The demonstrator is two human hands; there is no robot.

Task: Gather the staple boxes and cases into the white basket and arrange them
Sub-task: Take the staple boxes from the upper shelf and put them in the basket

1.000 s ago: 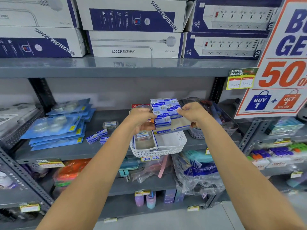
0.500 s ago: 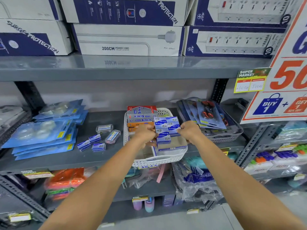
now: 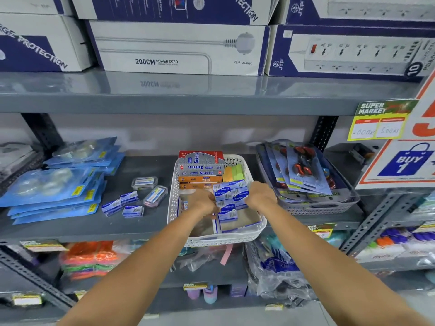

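Observation:
A white basket [image 3: 173, 203] stands on the grey middle shelf. Inside it, at the back, lie stacked grey and orange staple cartons [image 3: 200, 171]. My left hand [image 3: 202, 201] and my right hand [image 3: 260, 196] hold between them a bundle of small blue-and-white staple boxes [image 3: 231, 196], low inside the basket over an open cardboard tray [image 3: 249, 220]. Left of the basket, three loose staple boxes [image 3: 123, 204] and two clear plastic cases [image 3: 150, 188] lie on the shelf.
Blue blister packs [image 3: 58, 189] are piled at the left. A grey basket of carded items [image 3: 313, 182] stands right of the white one. Power strip cartons [image 3: 179, 47] fill the shelf above. A sale sign [image 3: 404, 158] hangs at the right.
Both hands have carried the bundle of staple boxes from above the basket down into it. The view has moved closer to the shelf.

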